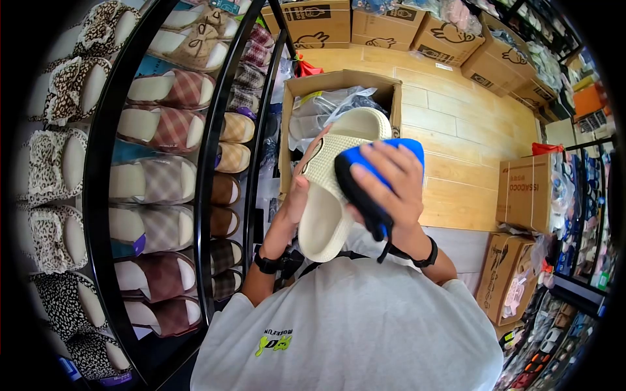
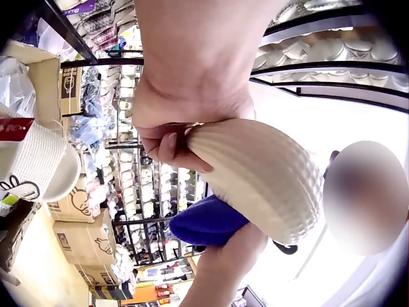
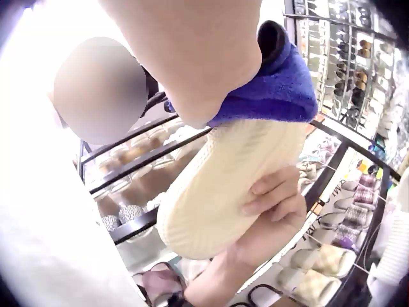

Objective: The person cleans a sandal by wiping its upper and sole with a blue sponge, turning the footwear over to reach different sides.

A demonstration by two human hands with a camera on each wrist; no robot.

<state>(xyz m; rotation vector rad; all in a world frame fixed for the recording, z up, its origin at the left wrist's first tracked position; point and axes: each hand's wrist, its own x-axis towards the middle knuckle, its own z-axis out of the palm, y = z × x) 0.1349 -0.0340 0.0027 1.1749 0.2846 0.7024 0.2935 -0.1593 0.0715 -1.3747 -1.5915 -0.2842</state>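
Observation:
My left hand (image 1: 297, 201) grips a cream slide slipper (image 1: 324, 225) with a textured strap, its toe tilted up and away from me. In the right wrist view, fingers of that hand lie across the slipper's pale sole (image 3: 204, 198). My right hand (image 1: 399, 190) holds a blue-and-black fuzzy cloth (image 1: 411, 150) against the right side of the slipper's strap. A black end of the cloth hangs below the fingers. In the left wrist view the blue cloth (image 2: 206, 220) shows beyond the slipper's ribbed side (image 2: 262, 176). My right thumb is mostly hidden.
An open carton (image 1: 342, 81) with plastic-wrapped slippers stands just beyond my hands. Black-framed racks of slippers (image 1: 163, 176) rise close on my left. More cartons (image 1: 450, 40) line the far side, with others (image 1: 523, 189) at right beside a shelf. Wooden floor (image 1: 456, 150) lies between them.

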